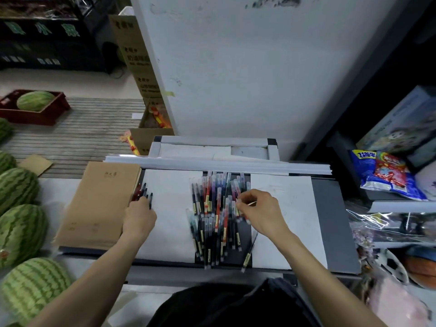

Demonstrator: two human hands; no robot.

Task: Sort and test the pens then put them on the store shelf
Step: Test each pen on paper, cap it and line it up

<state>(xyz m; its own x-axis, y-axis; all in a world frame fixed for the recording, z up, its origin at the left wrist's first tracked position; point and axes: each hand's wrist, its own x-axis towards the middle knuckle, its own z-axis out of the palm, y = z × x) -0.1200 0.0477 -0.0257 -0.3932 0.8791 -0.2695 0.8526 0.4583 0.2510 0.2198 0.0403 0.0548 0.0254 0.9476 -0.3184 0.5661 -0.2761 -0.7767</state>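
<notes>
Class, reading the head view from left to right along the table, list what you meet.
Watermelons → stack of brown notebooks → left hand gripping dark pens → white sheet → pile of pens → right hand pinching in the pile → second white sheet → snack bags.

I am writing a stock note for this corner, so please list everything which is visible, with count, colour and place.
pen pile: many, mixed colours, middle of the grey table
single pen: one, dark, left edge of the right sheet
paper sheets: two, white, either side of the pile
notebooks: one stack, brown, table's left end
watermelons: at least six, striped green, left, one in a red crate
cardboard boxes: at least two, brown, behind the table's left
snack bags: some, blue and red, right shelf
left hand: grips a bundle of dark pens
right hand: pinches into the pen pile's right side
</notes>
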